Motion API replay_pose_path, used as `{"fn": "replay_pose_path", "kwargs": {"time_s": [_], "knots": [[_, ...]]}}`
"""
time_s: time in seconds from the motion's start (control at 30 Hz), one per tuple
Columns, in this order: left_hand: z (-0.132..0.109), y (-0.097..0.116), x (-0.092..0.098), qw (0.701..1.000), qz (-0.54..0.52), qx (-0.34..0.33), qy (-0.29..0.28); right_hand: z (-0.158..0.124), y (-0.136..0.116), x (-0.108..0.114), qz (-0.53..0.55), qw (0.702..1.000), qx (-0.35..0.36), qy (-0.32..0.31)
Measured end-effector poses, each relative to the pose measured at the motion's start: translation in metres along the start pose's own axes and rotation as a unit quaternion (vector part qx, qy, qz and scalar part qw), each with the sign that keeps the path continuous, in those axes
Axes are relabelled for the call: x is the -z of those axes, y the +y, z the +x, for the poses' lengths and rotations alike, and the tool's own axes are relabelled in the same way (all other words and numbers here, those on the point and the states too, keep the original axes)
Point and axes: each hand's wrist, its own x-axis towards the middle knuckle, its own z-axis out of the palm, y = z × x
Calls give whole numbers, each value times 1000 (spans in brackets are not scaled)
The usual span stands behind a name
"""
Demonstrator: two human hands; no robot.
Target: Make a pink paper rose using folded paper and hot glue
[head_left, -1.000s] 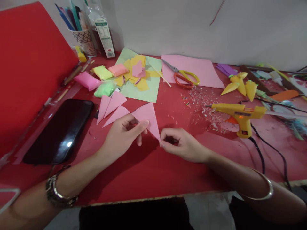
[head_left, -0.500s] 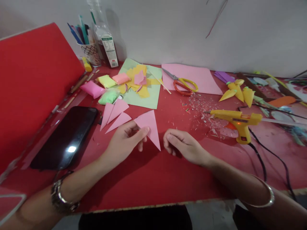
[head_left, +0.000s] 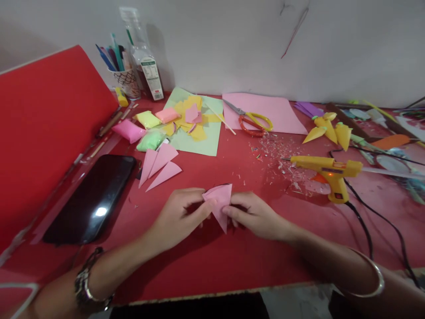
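Note:
Between my hands is a pink paper cone (head_left: 222, 199), its point facing down toward me and its wide end up. My left hand (head_left: 186, 210) pinches its left side, thumb on the front. On the other side my right hand (head_left: 255, 212) grips the paper's right edge between thumb and fingers. Several similar pink pieces (head_left: 162, 166) lie on the red table (head_left: 206, 274) beyond my left hand. A yellow glue gun (head_left: 332, 170), its orange light lit, rests on its side to the right.
A black phone (head_left: 91, 199) lies at left. Scissors (head_left: 254, 120) rest on a pink sheet (head_left: 282, 110). Yellow paper scraps (head_left: 195, 130) cover a green sheet (head_left: 209, 146). Behind stand a bottle (head_left: 151, 75) and a pen cup (head_left: 128, 82). Yellow paper cones (head_left: 332, 128) lie at right.
The pink paper has come down closer to me and turned. My right hand, loosely curled beside it before, now grips its right edge. The view has tilted up slightly.

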Motion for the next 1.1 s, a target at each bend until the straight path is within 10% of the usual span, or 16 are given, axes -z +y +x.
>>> {"fn": "replay_pose_path", "kwargs": {"time_s": [0.27,0.77,1.1], "knots": [[0,-2,-4,997,-35,36,-67,-1,0,-3,31,999,-7,-33],[6,0,0,947,-270,153,81,7,-2,-2,69,995,-64,26],[7,-7,0,922,-352,139,85,62,-8,26,-261,946,-69,178]]}}
